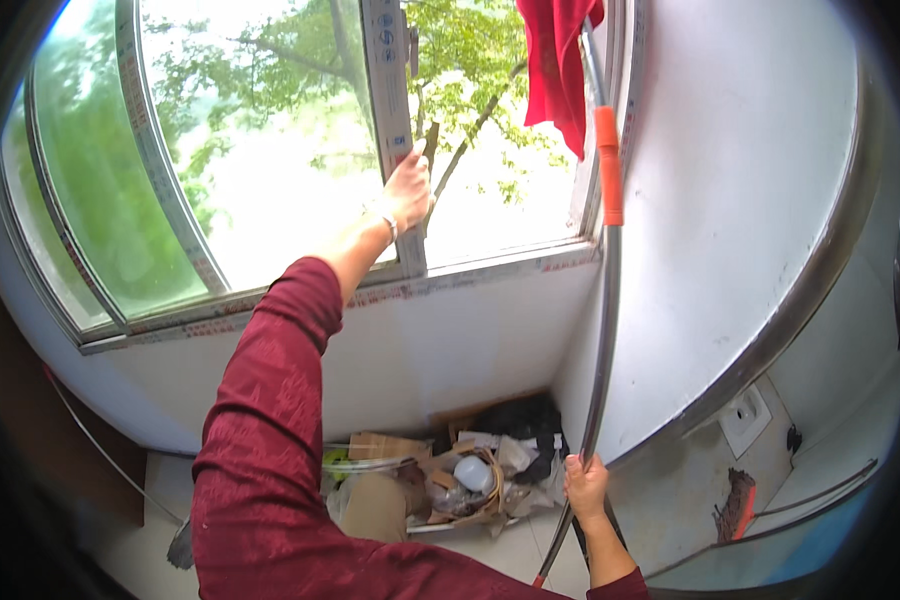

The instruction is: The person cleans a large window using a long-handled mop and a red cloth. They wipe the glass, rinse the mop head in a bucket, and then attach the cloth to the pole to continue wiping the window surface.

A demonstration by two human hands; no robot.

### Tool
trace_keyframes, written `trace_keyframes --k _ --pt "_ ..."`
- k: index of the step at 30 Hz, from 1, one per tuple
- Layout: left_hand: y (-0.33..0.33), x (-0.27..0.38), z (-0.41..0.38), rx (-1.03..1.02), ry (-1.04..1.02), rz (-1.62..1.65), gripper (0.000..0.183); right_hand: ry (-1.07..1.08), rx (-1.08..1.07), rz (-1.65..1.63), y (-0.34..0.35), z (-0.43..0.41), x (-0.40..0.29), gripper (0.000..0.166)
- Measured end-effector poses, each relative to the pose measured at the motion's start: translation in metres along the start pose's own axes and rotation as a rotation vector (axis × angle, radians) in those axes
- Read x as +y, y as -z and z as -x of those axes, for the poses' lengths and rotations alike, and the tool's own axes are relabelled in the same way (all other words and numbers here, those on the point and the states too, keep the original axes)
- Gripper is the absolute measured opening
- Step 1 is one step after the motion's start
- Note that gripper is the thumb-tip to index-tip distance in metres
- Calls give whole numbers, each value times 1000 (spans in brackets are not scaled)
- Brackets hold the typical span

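My left hand (409,187) grips the edge of the sliding window's frame (390,90), its fingers wrapped round the upright bar. Lower right, my right hand (586,487) is closed round a long metal pole (606,330) that stands nearly upright beside the wall corner. An orange plastic sleeve (610,165) sits on the pole's upper part. A red cloth (559,67) hangs at the pole's top, in front of the window opening; the very top is out of the picture. Through the opening, right of my left hand, tree branches show.
Below the sill (487,271), a cardboard box (495,495) and mixed clutter lie on the floor against the wall. A broom (739,506) with an orange head stands at the lower right, near a squat toilet (744,416). Another brush (182,546) rests at lower left.
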State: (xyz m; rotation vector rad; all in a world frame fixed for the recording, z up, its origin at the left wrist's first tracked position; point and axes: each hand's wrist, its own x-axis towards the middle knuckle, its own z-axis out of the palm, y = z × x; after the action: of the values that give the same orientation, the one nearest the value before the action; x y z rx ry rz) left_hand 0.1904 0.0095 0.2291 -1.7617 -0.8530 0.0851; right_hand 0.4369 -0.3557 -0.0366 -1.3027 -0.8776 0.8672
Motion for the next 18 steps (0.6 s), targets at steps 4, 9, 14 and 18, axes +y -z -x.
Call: trace_keyframes --k 4,9,14,18 --pt "7 -10 20 -181 -9 6 44 -48 -111 -94 -34 -53 -14 29" --pt "-24 -30 57 113 38 211 36 -79 -287 -240 -92 -129 -40 24" --pt "-50 -31 91 157 3 311 34 -21 -485 -352 -168 -216 -91 21" --pt "-45 -16 98 250 -44 308 33 34 -520 -361 -217 -280 -147 19"
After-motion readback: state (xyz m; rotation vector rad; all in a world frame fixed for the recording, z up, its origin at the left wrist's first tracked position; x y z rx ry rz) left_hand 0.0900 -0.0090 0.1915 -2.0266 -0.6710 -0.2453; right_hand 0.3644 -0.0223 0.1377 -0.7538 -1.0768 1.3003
